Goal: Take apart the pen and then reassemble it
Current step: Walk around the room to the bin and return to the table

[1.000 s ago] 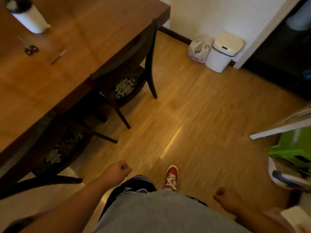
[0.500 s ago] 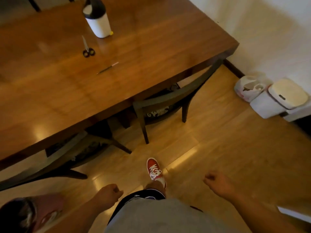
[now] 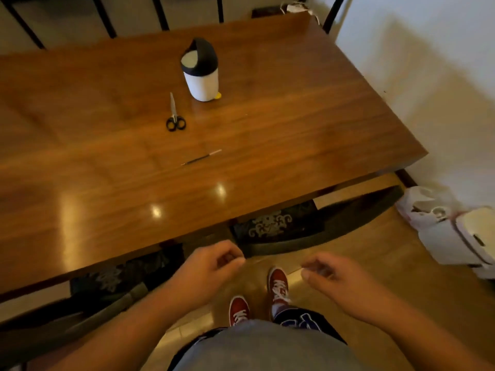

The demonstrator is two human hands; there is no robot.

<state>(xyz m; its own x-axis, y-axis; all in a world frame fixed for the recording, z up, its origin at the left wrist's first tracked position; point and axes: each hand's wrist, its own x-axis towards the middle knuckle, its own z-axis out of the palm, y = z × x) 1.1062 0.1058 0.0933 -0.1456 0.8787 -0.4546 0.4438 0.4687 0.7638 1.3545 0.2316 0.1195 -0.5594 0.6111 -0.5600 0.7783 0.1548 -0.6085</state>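
Note:
A thin dark pen [image 3: 201, 157] with a pale end lies on the brown wooden table [image 3: 294, 124], near the table's middle and slanted up to the right. My left hand [image 3: 211, 266] hangs in front of the table's near edge with its fingers loosely curled and nothing in it. My right hand [image 3: 329, 274] is level with it further right, over the floor, fingers also loosely curled and empty. Both hands are well short of the pen.
Black-handled scissors [image 3: 174, 115] and a white canister with a black lid [image 3: 201, 70] stand behind the pen. Two dark chairs [image 3: 284, 231] are tucked under the table. A white bin [image 3: 466, 236] and a plastic bag [image 3: 426, 207] sit by the wall at right.
The view has swung left and up, bringing the table squarely in front. Both hands have risen from my sides toward the table's edge, and their fists have loosened.

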